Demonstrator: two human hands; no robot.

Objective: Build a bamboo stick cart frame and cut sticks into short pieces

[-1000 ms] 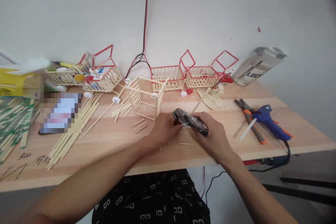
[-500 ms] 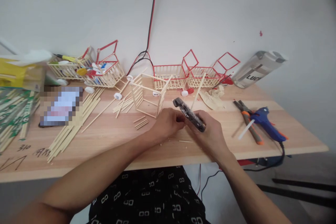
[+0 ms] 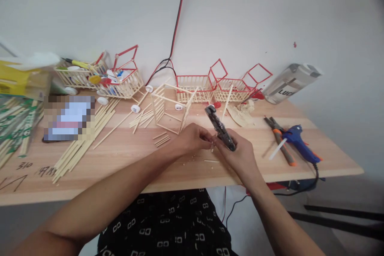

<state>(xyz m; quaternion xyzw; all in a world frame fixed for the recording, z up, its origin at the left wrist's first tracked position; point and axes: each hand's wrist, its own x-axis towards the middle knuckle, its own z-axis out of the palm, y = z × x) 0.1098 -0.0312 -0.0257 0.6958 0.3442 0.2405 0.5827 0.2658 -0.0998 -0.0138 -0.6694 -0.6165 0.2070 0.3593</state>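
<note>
Over the table's front half, my left hand pinches with thumb and fingertips at the lower end of a thin wooden stick. Close beside it, my right hand is closed around a dark tool with a shiny, uneven surface; its exact kind is not clear. The stick slants up behind that tool, and part of it is hidden by the tool and my fingers. An open wooden stick frame stands just beyond my left hand. Several short cut sticks lie to the left.
Small stick carts with red rims line the wall. At right are a blue glue gun, pliers and a clear container. Long sticks, a phone and bagged sticks lie at left.
The dark tool has tipped more upright and shifted slightly right. My left fingertips have come forward to the stick's lower end, which now shows below them.
</note>
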